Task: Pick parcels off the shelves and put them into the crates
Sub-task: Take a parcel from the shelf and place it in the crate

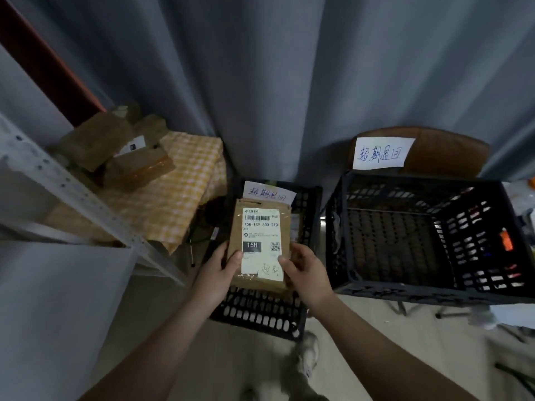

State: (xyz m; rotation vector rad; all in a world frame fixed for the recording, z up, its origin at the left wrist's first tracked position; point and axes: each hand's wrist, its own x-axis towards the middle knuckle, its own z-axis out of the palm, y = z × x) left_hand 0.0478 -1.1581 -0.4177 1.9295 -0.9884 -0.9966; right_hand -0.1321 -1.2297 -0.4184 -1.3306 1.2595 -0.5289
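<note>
Both hands are holding a flat brown parcel (pixel 260 227) above the small black crate (pixel 260 312).

The left hand (pixel 220 273) is gripping its 7 o'clock corner and the right hand (pixel 307 273) its 5 o'clock corner, thumbs pressing on the white label, fingers closing around the edges; the label is showing a barcode, "15H-159 A03-210", a black box reading "15H", a QR code and a blue handwritten note; a paper sign (pixel 269 195) at the parcel's 12 o'clock and another sign (pixel 380 154) behind the larger crate (pixel 405 292) at 3 o'clock are reading "超期退回"; more brown parcels (pixel 115 151) are lying on checked cloth (pixel 179 192) at 10 o'clock.
</note>
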